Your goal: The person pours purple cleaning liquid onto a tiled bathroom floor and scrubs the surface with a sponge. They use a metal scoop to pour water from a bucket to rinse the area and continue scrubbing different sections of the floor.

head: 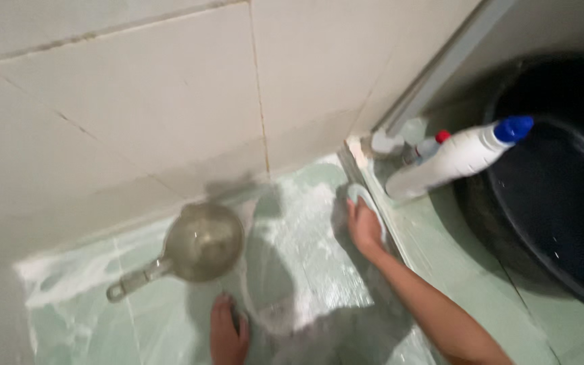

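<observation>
**A:** What have I got in view?

**B:** I'm looking down at a pale green floor [170,318], wet and smeared with white foam, where it meets a cream tiled wall [136,101]. My right hand [364,226] is pressed down over a light blue scrubbing pad [359,195], fingers curled on top of it, right at the raised threshold strip [380,203] by the wall corner.

**A:** And the left hand?

**B:** The left hand [228,331] lies flat and released on the floor, holding nothing, well away from the threshold and just below a metal dipper [204,241] that sits upright on the suds, handle pointing away from the threshold.

**A:** So which step am I on?

**B:** I judge it's the scrubbing itself, at the foamy edge along the threshold. The pad is against the floor, touching that strip.

**A:** Anything beyond the threshold?

**B:** A white bottle with a blue cap [454,159] leans tilted just past it, a smaller red-capped bottle [429,147] behind that, and a big black tub [562,203] further out.

**A:** What does the next stroke call for?

**B:** I'd say firm downward pressure, the pad kept flat, working along the strip without knocking the tilted bottle, the left hand bracing on slick tile.
</observation>
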